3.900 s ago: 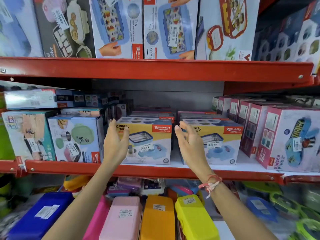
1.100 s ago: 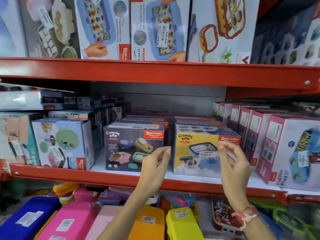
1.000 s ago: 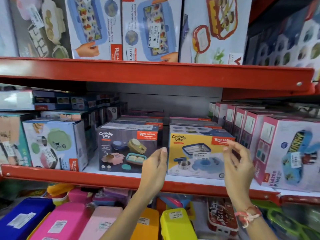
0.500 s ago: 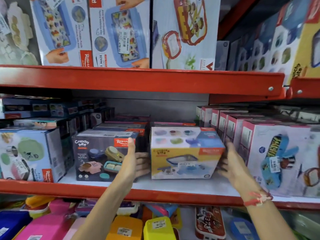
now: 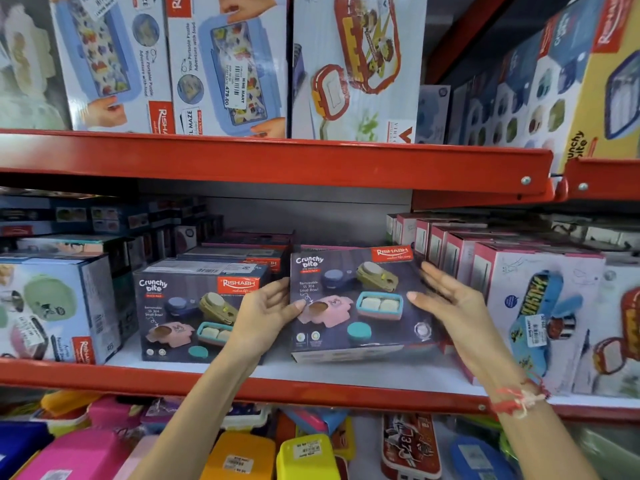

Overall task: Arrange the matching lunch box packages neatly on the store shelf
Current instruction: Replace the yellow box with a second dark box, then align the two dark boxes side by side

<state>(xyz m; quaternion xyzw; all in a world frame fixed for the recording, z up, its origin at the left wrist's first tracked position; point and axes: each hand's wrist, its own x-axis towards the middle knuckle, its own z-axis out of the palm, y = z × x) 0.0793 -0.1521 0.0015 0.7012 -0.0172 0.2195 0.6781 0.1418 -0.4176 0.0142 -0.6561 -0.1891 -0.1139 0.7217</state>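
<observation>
Two matching dark Crunchy Bite lunch box packages sit side by side on the middle red shelf. The left package stands square on the shelf. The right package is tilted back, its dark printed face turned up toward me. My left hand grips that package's left edge, thumb above and fingers on the front. My right hand lies against its right part with fingers spread and blurred. More of the same boxes are stacked behind both.
Pink Kidzee boxes stand close on the right. A pale blue lunch box package stands on the left. The upper red shelf carries tall boxes. Coloured plastic lunch boxes fill the level below.
The box between my hands showed a yellow face half a second ago. It now shows the dark face that matches its neighbour and leans back. My right hand has opened off its side.
</observation>
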